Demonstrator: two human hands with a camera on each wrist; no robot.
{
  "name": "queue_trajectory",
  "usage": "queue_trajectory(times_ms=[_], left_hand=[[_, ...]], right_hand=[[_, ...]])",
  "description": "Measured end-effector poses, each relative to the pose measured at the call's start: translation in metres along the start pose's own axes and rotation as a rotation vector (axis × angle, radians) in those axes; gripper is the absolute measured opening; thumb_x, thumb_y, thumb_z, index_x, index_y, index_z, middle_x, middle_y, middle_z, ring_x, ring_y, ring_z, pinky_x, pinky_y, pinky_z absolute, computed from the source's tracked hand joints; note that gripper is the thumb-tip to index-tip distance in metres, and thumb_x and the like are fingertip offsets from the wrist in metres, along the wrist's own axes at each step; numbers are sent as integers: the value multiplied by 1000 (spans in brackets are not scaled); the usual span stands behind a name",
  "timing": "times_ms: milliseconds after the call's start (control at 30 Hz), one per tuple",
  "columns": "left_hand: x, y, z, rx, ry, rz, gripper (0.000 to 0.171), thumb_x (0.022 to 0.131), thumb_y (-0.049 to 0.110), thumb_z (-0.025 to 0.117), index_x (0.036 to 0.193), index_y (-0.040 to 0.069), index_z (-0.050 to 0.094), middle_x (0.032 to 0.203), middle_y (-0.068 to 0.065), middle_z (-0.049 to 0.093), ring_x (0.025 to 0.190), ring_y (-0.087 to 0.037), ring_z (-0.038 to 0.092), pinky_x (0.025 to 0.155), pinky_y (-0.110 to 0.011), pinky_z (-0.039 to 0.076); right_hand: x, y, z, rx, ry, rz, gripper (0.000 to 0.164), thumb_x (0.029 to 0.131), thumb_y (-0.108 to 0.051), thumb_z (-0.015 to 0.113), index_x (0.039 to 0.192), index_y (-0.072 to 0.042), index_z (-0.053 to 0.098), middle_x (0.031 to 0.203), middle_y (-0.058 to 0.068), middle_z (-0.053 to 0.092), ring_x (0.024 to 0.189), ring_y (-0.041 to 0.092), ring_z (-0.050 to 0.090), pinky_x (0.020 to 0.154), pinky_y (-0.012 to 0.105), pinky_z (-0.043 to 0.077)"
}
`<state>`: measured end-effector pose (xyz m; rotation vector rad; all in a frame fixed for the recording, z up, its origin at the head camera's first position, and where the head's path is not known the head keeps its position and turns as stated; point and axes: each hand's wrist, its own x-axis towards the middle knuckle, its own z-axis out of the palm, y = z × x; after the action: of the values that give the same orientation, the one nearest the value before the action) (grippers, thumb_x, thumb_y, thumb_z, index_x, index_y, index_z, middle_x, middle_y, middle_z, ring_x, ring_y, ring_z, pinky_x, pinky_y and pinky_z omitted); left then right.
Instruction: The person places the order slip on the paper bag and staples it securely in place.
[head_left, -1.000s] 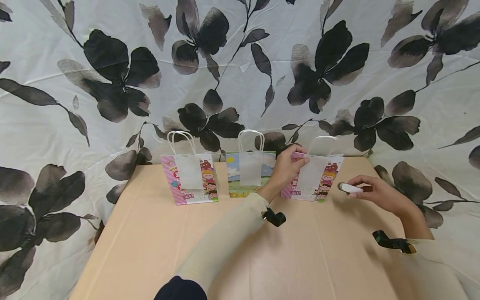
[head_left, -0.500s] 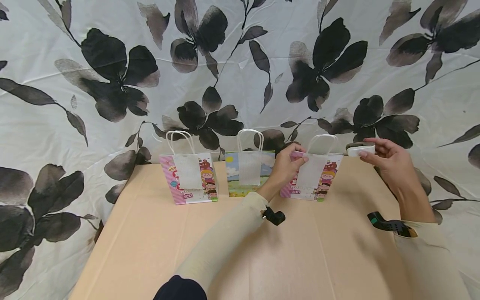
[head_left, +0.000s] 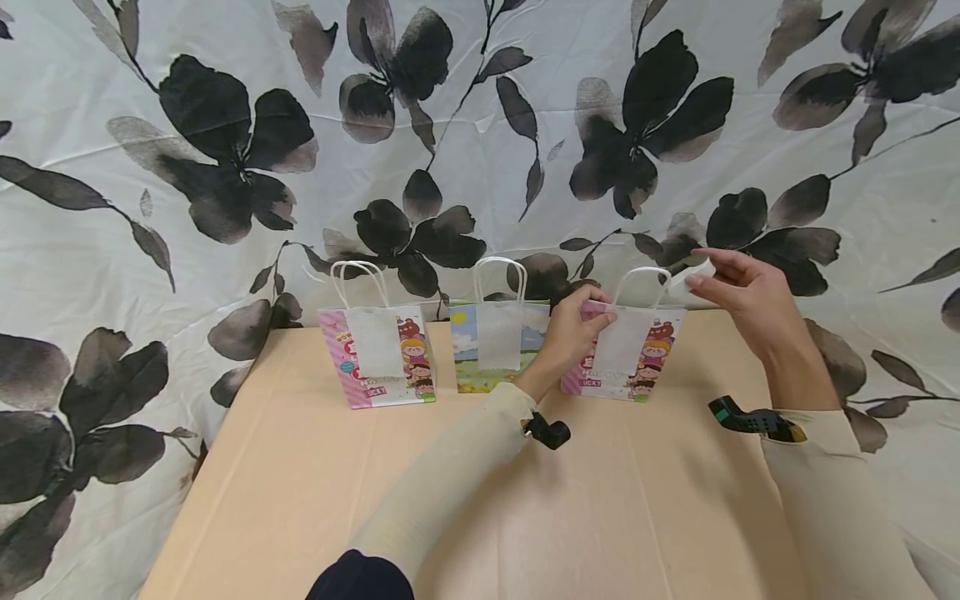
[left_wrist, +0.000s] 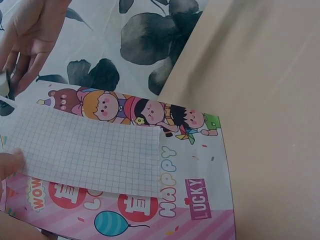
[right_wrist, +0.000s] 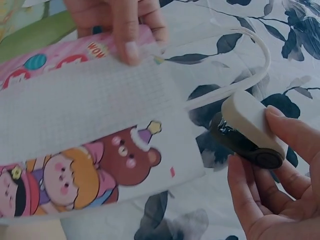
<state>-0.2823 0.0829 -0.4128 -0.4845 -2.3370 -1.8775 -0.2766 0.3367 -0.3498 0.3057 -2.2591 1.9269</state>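
Note:
My left hand (head_left: 573, 333) pinches the top edge of the right-hand pink-and-white gift bag (head_left: 654, 367), which stands upright with a white loop handle. A squared paper slip (left_wrist: 100, 150) hangs down the front of that bag, and my left thumb (left_wrist: 9, 164) lies at its upper end. Between thumb and fingers, my right hand (head_left: 757, 304) holds a small white-and-black stapler (right_wrist: 255, 127). The stapler is just beside the bag's upper right corner, its jaws apart and apparently not touching the bag. Against the pale cloth it barely shows in the head view.
Left of the held bag stands a landscape-print gift bag (head_left: 465, 350), and farther left another pink one (head_left: 345, 354). Both have paper slips on their fronts. They stand near the back of the tan table (head_left: 570, 517). A flower-print cloth (head_left: 525, 125) hangs behind.
My right hand has risen with the stapler from low right of the bag, then moved left toward its top corner. My left hand has kept its grip on the bag.

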Motion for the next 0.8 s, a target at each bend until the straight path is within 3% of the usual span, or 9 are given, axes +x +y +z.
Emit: queue_trajectory(times_ms=[300, 467, 633, 800], left_hand=[[0, -1, -1, 1, -13, 9, 17, 96, 10, 70, 111, 15, 66, 104, -3, 72, 84, -7, 67, 73, -20, 55], [1, -1, -1, 25, -11, 7, 18, 97, 11, 70, 114, 16, 67, 105, -2, 73, 83, -7, 67, 72, -20, 56], [1, 0, -1, 31, -14, -8, 18, 97, 12, 69, 115, 17, 67, 106, -2, 72, 85, -8, 68, 73, -20, 56], [1, 1, -1, 42, -12, -7, 18, 98, 13, 69, 115, 17, 67, 106, -1, 73, 86, -7, 67, 74, -20, 56]], right_hand=[[11, -3, 5, 178, 34, 75, 57, 86, -18, 81, 139, -7, 60, 109, 4, 58, 95, 9, 68, 81, 16, 55], [14, -4, 8, 201, 11, 112, 63, 87, -20, 80, 144, -7, 56, 113, 4, 56, 94, 8, 71, 83, 17, 55], [16, -5, 12, 108, -56, 140, 68, 89, -24, 78, 148, -4, 51, 117, 1, 57, 100, 7, 67, 84, 16, 54], [21, -4, 14, -122, -171, 168, 64, 96, -32, 70, 150, -5, 48, 121, -14, 63, 112, 6, 59, 95, 18, 50]])
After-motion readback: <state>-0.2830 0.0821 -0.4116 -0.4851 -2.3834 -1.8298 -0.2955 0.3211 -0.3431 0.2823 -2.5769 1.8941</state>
